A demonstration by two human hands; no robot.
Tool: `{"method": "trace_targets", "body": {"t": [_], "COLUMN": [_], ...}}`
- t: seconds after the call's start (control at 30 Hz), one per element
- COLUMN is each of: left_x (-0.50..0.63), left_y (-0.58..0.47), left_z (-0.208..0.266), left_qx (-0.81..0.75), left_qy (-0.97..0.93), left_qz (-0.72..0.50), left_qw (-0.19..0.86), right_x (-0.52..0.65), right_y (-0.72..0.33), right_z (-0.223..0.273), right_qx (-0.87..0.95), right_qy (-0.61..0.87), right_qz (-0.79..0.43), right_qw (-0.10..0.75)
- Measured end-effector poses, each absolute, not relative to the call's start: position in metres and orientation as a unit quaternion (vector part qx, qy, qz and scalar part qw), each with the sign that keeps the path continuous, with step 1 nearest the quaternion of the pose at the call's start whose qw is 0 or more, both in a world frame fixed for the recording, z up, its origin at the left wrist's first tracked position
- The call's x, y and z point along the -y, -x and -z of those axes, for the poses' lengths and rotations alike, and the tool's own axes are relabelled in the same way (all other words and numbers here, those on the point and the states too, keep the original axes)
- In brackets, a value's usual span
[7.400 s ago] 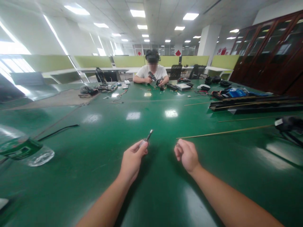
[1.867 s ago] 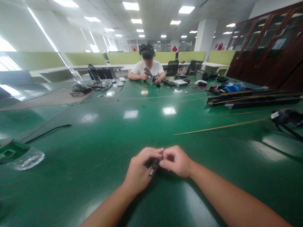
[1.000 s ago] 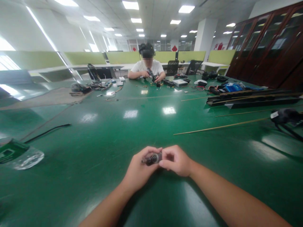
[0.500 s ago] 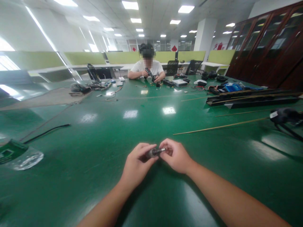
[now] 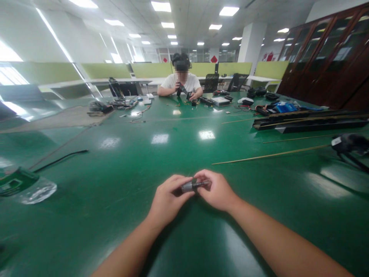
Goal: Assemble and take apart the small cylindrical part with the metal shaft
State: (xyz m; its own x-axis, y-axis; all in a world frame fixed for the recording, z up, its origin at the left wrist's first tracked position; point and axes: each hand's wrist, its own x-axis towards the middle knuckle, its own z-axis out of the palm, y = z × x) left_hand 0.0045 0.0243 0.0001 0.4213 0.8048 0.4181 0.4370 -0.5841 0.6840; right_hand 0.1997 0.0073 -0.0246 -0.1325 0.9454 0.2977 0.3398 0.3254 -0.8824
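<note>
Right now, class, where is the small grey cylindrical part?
In the head view, the grey cylindrical part is below centre, held between the left hand and right hand, lower in the picture than the nearest golden rod.

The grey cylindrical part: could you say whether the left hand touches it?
Touching: the head view shows the grey cylindrical part pinched in the left hand.

At left, a clear plastic bottle (image 5: 42, 190) wears its green label (image 5: 20, 181), thin black cable (image 5: 75, 153) just beyond; across the glossy green tabletop (image 5: 129, 146), a white-shirted person (image 5: 190, 80) grips a dark handheld tool (image 5: 182, 88), reddish-brown wooden cabinets (image 5: 319, 73) at far right.
</note>
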Motion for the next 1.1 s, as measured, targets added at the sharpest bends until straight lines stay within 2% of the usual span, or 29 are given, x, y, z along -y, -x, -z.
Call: {"method": "trace_targets", "body": {"t": [0.3, 1.1], "left_x": [-0.0251, -0.0244], "left_y": [-0.0048, -0.0065], "left_z": [0.0029, 0.0021], "left_qx": [-0.393, -0.400], "left_qy": [-0.800, -0.791], "left_qz": [-0.374, -0.384], "left_qw": [0.257, 0.259], "right_x": [-0.0082, -0.0077], "right_y": [-0.1997, -0.2005], "right_z": [0.0227, 0.0150], "right_qx": [0.691, 0.676], "right_qy": [0.477, 0.483], "right_qz": [-0.307, -0.340], "right_qw": [0.448, 0.441]}}
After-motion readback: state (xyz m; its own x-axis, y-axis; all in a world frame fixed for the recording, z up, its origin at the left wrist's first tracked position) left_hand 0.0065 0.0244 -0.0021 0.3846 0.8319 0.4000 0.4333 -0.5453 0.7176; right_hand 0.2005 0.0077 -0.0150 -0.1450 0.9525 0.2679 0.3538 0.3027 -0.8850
